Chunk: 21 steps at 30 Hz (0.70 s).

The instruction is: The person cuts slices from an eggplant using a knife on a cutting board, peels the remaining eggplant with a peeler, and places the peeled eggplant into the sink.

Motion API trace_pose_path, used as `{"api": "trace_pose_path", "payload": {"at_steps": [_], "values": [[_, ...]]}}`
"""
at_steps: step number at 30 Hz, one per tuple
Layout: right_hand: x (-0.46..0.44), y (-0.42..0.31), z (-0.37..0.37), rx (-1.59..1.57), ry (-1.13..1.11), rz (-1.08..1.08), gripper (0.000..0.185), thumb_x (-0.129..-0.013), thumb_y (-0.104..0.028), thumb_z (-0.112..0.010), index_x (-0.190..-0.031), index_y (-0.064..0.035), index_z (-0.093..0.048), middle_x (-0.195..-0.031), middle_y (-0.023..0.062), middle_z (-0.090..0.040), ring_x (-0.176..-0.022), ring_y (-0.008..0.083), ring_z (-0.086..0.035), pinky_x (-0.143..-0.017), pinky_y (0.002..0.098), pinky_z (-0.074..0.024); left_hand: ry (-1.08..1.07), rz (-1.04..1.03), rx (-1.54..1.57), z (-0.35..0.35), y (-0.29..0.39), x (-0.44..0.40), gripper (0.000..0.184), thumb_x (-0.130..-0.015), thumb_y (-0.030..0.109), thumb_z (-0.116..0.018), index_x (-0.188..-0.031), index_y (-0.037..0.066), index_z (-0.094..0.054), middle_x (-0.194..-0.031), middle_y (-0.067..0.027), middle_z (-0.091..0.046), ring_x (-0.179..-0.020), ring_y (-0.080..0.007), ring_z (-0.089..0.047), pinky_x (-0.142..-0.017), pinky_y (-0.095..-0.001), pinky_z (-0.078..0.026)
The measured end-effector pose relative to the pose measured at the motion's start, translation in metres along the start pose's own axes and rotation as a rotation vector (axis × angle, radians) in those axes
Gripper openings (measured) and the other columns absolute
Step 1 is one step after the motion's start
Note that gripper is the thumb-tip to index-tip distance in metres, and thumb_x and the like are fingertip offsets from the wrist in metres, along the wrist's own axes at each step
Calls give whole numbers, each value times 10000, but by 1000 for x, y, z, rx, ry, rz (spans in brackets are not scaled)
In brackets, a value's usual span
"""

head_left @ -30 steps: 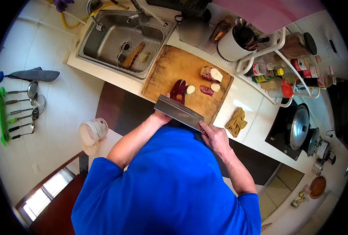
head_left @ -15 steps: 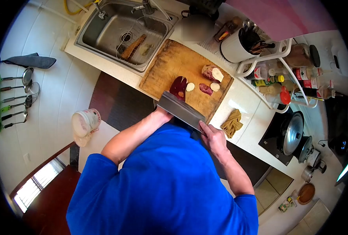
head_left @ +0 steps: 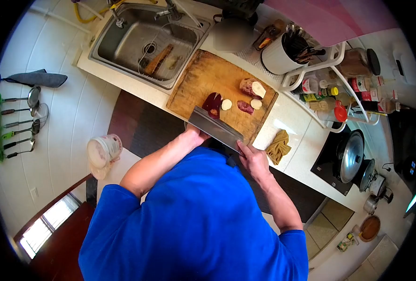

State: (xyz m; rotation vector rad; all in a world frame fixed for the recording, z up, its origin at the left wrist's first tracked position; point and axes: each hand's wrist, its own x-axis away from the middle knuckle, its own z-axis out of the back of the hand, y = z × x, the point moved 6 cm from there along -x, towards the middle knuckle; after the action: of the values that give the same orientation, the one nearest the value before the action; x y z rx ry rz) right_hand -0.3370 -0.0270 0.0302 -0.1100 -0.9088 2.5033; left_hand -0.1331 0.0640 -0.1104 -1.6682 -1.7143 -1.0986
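Note:
Held at the near edge of the wooden cutting board (head_left: 194, 70) is a broad-bladed cleaver (head_left: 215, 127), its flat side facing up. My right hand (head_left: 254, 160) is closed at its right end, with the index finger along the metal. At the left end my left hand (head_left: 194, 135) is closed against it; the blade partly hides those fingers. Just beyond the blade lies a dark red-purple piece of root vegetable (head_left: 212, 105), beside a small pale slice (head_left: 226, 104). Farther right are a purple-skinned root with a pale cut end (head_left: 252, 88), a purple piece (head_left: 245, 107) and another pale slice (head_left: 256, 104).
A metal sink (head_left: 123, 44) with a wire rack adjoins the board. On the right are a brown cloth (head_left: 278, 147), a bottle rack (head_left: 306, 70), a white utensil holder (head_left: 276, 60) and a lidded pan (head_left: 352, 157). A white bucket (head_left: 105, 149) stands left.
The cleaver has tilted so more of its flat side shows, and its left end sits slightly higher in view. Both hands keep their hold; the vegetable pieces stay put.

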Motion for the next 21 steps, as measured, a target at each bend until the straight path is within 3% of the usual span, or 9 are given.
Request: {"api": "trace_pose_path", "payload": {"at_steps": [7, 9, 14, 16, 21], "values": [[-9, 0, -6, -8, 74, -12, 463, -830, -79, -714, -1287, -107, -645, -834, 103, -652, -668, 330, -673, -615, 428, -566, 24, 7, -119, -18, 8, 13, 316, -1050, 372, -469, -1142, 121, -638, -1037, -85, -718, -979, -257, -707, -843, -511, -599], [-9, 0, -5, 3, 64, -30, 460, -830, -81, -716, -1285, -109, -647, -837, 104, -657, -681, 331, -678, -625, 431, -570, 79, -15, -177, -22, 10, 18, 331, -1030, 394, -500, -1184, 134, -635, -1100, -98, -710, -982, -268, -690, -807, -458, -586], [6, 0, 7, -92, 46, -66, 454, -830, -69, -714, -1277, -107, -652, -862, 111, -683, -723, 336, -692, -665, 429, -578, 126, 27, -156, -10, 6, 8, 344, -1046, 383, -456, -1211, 135, -628, -1102, -90, -713, -972, -268, -698, -792, -468, -599], [13, 0, 13, -161, -33, -125, 459, -792, 12, -707, -1244, -57, -669, -873, 139, -679, -743, 325, -691, -676, 397, -564, 137, 37, -165, -4, 6, 6, 377, -1058, 390, -412, -1218, 125, -627, -1097, -100, -716, -955, -270, -708, -795, -481, -610], [14, 4, 3, -168, -29, -116, 455, -805, -20, -707, -1254, -73, -659, -873, 136, -685, -740, 337, -689, -676, 410, -565, 124, 12, -203, -2, 4, 9, 374, -1061, 383, -409, -1221, 121, -623, -1090, -108, -719, -941, -274, -710, -785, -473, -612]]}}
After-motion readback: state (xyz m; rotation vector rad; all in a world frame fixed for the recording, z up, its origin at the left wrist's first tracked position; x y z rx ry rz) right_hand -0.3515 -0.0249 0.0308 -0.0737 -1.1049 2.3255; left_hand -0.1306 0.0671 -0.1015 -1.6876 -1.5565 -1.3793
